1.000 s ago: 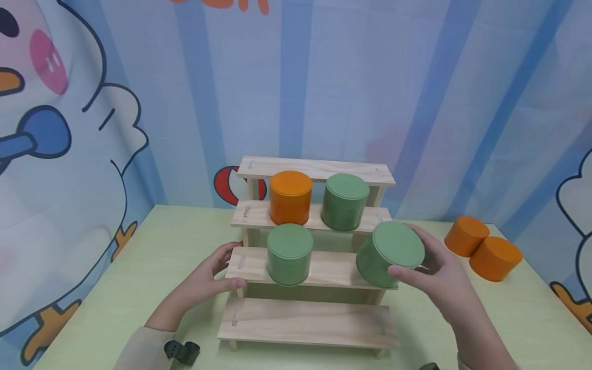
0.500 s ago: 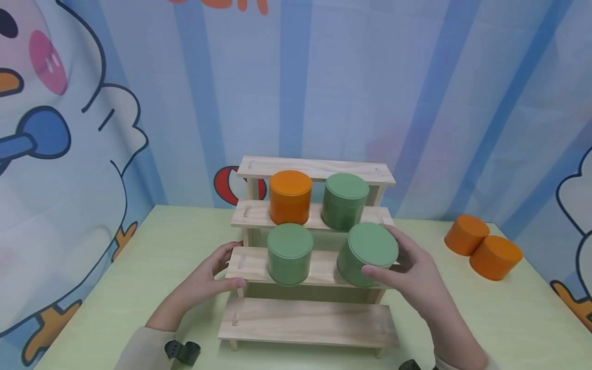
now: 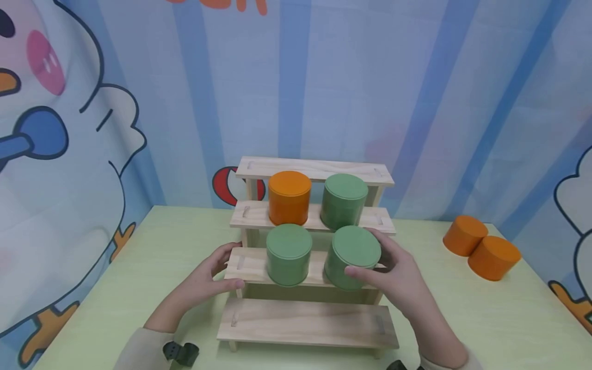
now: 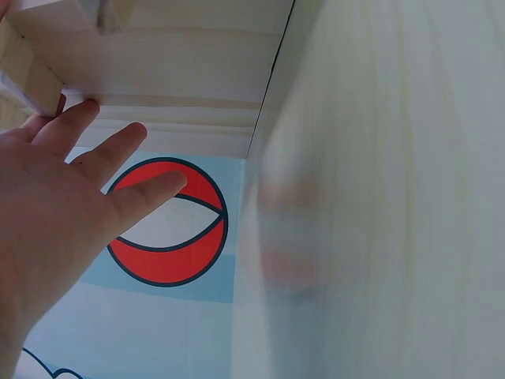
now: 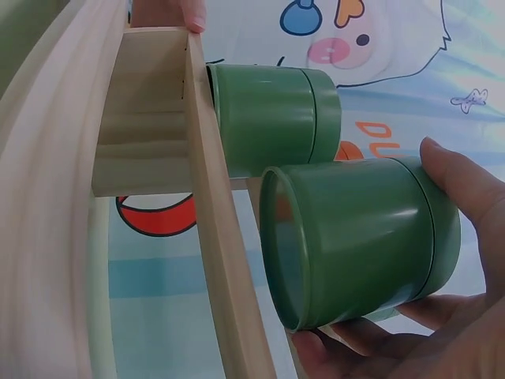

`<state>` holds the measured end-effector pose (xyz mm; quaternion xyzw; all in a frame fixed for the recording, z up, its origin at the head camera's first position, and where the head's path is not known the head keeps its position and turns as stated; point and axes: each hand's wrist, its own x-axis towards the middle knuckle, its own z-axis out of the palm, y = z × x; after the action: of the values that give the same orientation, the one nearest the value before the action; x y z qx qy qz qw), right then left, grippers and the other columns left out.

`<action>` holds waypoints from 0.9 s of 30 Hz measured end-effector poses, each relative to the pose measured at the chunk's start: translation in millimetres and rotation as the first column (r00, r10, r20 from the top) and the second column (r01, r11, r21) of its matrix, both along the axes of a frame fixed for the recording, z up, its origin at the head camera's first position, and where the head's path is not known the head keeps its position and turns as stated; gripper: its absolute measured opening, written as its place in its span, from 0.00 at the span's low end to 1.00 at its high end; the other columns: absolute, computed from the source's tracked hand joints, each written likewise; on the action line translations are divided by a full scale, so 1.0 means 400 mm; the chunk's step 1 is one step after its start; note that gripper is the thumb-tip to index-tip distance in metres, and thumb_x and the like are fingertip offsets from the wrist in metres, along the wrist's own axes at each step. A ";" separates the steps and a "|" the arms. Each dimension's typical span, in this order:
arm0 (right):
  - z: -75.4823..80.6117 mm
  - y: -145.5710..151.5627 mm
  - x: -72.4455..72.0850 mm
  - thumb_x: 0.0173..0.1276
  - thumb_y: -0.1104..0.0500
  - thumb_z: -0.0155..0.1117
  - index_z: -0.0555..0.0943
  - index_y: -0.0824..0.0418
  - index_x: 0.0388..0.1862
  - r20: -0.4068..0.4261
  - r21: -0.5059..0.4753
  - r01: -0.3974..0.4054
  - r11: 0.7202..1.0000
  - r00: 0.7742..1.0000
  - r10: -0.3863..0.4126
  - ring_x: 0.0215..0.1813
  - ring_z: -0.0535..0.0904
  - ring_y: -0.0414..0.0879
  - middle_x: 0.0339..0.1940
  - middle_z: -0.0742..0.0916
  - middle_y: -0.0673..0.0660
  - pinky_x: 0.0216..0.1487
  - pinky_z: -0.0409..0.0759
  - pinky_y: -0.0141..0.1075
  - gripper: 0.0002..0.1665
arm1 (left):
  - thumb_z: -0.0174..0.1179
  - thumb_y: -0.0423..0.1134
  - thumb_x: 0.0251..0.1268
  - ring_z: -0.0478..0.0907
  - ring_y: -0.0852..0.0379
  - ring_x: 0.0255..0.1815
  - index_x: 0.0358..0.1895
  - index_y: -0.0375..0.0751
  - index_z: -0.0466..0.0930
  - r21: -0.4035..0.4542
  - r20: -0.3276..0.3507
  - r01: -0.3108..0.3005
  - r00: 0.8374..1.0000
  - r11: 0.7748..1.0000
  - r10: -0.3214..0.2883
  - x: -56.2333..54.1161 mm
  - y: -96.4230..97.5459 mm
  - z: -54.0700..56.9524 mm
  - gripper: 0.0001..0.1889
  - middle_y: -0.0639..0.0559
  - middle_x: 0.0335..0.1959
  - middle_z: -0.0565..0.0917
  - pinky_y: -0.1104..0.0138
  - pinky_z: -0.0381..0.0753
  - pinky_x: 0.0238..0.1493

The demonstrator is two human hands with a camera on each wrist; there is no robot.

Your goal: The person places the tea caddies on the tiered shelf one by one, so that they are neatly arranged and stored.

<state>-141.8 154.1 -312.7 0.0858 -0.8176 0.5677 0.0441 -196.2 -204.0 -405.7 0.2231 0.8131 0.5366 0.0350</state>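
My right hand (image 3: 401, 275) grips a green lidded tin (image 3: 355, 247) between thumb and fingers, close over the right part of the second step from the bottom. In the right wrist view the held tin (image 5: 359, 237) is slightly tilted, with a gap between its base and the step's edge. A second green tin (image 3: 289, 257) stands to its left on that step. At the left end of the wooden step shelf (image 3: 305, 322), my left hand (image 3: 205, 277) holds the same step, thumb on its front edge. The left wrist view shows its fingers (image 4: 110, 158) beneath the boards.
On the third step stand an orange tin (image 3: 289, 201) and another green tin (image 3: 344, 203). Two orange tins (image 3: 464, 235) sit together on the pale table (image 3: 522, 318) at the right. A printed cloth (image 3: 361, 92) hangs behind the shelf.
My right hand has carried the green tin left along the second step, nearer to the other green tin, and the tin leans less. My left hand has stayed at the shelf's end.
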 end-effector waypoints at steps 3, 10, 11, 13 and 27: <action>-0.004 -0.003 -0.004 0.53 0.56 0.77 0.69 0.52 0.69 -0.003 0.015 0.008 1.000 1.000 -0.007 0.56 0.77 0.51 0.60 0.80 0.57 0.50 0.79 0.39 0.44 | 0.67 0.41 0.60 0.61 0.36 0.70 0.71 0.39 0.58 0.003 0.003 -0.001 1.000 1.000 0.001 0.002 0.000 0.002 0.38 0.39 0.67 0.70 0.36 0.56 0.66; -0.013 -0.009 -0.015 0.53 0.54 0.78 0.70 0.50 0.68 0.007 0.030 0.019 0.999 1.000 -0.019 0.58 0.77 0.50 0.59 0.81 0.55 0.53 0.76 0.42 0.44 | 0.67 0.41 0.60 0.61 0.36 0.70 0.71 0.40 0.58 0.010 -0.002 0.003 1.000 1.000 -0.003 0.003 -0.003 0.002 0.38 0.39 0.66 0.71 0.35 0.56 0.66; -0.015 -0.009 -0.016 0.53 0.54 0.78 0.70 0.50 0.68 0.010 0.029 0.018 0.999 1.000 -0.019 0.58 0.77 0.50 0.59 0.81 0.55 0.54 0.76 0.43 0.43 | 0.67 0.41 0.60 0.61 0.36 0.70 0.71 0.40 0.58 0.011 -0.002 0.004 1.000 1.000 -0.004 0.003 -0.003 0.002 0.38 0.39 0.66 0.71 0.35 0.56 0.66; -0.019 -0.011 -0.018 0.53 0.54 0.78 0.70 0.49 0.68 0.011 0.032 0.018 0.999 1.000 -0.019 0.58 0.77 0.51 0.59 0.81 0.55 0.54 0.76 0.43 0.43 | 0.67 0.40 0.60 0.62 0.36 0.70 0.71 0.40 0.58 0.012 -0.003 0.005 1.000 1.000 -0.005 0.002 -0.002 0.002 0.38 0.39 0.66 0.71 0.35 0.56 0.66; -0.032 -0.019 -0.028 0.53 0.53 0.78 0.70 0.50 0.67 0.032 0.025 0.022 0.999 0.999 -0.023 0.61 0.76 0.53 0.60 0.80 0.56 0.59 0.75 0.50 0.43 | 0.67 0.40 0.60 0.61 0.34 0.70 0.71 0.40 0.58 0.020 0.005 0.016 1.000 1.000 -0.016 0.001 -0.003 0.000 0.38 0.39 0.67 0.70 0.34 0.56 0.65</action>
<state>-153.2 146.5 -325.4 0.0680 -0.8261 0.5582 0.0363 -195.7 -205.0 -405.7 0.2285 0.8058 0.5449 0.0394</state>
